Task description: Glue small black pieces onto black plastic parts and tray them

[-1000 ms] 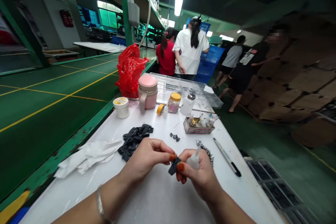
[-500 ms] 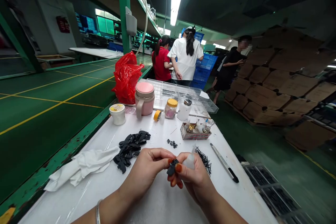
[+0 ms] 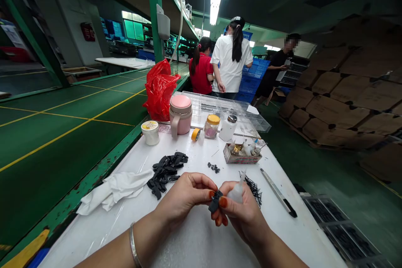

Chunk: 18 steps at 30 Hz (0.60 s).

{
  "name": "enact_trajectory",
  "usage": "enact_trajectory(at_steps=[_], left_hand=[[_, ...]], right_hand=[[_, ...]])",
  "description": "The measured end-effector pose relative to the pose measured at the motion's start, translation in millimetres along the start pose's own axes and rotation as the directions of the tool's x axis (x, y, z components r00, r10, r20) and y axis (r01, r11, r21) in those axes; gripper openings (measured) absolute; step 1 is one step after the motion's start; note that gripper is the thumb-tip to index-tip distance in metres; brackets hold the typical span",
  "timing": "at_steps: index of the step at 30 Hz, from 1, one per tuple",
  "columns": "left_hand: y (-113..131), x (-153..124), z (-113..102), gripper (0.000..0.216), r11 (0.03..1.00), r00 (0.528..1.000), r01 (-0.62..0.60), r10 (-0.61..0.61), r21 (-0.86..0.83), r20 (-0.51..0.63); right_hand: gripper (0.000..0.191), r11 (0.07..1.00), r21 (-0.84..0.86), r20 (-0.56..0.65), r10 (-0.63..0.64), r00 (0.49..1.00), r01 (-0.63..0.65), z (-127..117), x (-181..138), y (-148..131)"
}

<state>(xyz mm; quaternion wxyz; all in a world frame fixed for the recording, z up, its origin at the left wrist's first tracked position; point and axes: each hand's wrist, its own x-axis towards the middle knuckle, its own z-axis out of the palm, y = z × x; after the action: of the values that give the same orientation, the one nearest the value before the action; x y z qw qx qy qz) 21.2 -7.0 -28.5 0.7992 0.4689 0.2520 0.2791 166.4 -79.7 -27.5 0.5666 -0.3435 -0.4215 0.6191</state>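
Between both hands, above the white table (image 3: 176, 234), is a small black plastic part (image 3: 215, 202). My left hand (image 3: 185, 194) pinches its upper edge with thumb and index finger. My right hand (image 3: 243, 209) grips the same part with thumb and fingertips. A translucent squeeze bottle with a thin nozzle (image 3: 237, 192) is also tucked in the right hand, its tip pointing up. Left of the hands lies a pile of similar black parts (image 3: 166, 171). Thin black pins (image 3: 253, 188) are heaped just behind the right hand, and small dark rings (image 3: 213, 167) sit farther back.
A white cloth (image 3: 116, 188) lies at left, a tweezer-like or knife-like tool (image 3: 278, 192) at right. Behind stand a small box of bottles (image 3: 242, 157), jars, a pink mug (image 3: 180, 117) and a red bag (image 3: 160, 92). A green conveyor (image 3: 78, 121) runs alongside; people stand beyond.
The view has shifted slightly, so the scene sits farther right. Both hands keep hold of the black part, and the squeeze bottle stays in the right hand.
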Motion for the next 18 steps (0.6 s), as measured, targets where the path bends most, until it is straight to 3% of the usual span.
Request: enact_trajectory(at_steps=[12,18], left_hand=[[-1.1,-1.5,3.6,0.023,0.998,0.998,-0.051,0.051,-0.028,0.020],[3.2,-4.1,0.8,0.023,0.996,0.999,-0.043,0.043,0.084,-0.002]], right_hand=[[0.026,1.000,0.014,0.004,-0.003,1.000,0.002,-0.6,0.1,0.4],[0.025,1.000,-0.010,0.010,-0.013,1.000,0.013,-2.6,0.7,0.0]])
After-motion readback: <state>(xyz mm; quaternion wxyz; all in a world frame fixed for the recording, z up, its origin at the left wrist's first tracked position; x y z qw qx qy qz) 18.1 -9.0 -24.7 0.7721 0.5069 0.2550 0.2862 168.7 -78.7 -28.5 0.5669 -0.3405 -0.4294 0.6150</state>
